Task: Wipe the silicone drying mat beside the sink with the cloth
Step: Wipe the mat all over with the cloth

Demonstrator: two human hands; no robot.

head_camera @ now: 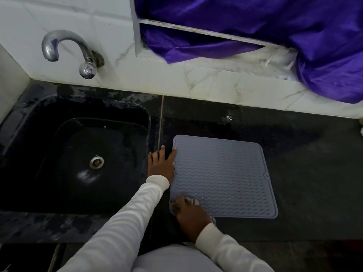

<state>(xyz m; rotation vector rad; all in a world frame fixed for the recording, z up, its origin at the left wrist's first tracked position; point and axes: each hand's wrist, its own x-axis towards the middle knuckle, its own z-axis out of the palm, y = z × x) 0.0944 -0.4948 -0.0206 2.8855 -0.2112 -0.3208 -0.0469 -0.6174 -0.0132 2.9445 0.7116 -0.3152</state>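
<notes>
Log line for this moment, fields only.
left hand: flat at mat left edge | right hand: on near-left corner, cloth under fingers | sink: left of mat

The square silicone drying mat (pixel 224 177) is a muted grey-blue, ribbed all over with rows of wavy ridges inside a plain smooth border. The stone counter (pixel 304 173) under it is black with faint mottling and pale wet streaks toward 12 o'clock. At 9 o'clock the sunken sink basin (pixel 74 154) is glossy black, its round drain ring (pixel 96 162) silver. The curved metal tap (pixel 66 52) is chrome with purple reflections. The wall tiles (pixel 82 22) are white with grey marble veining. At 1 o'clock the draped satin fabric (pixel 265 26) is vivid purple. Both long sleeves (pixel 121 222) are white with fine ribbing.
</notes>
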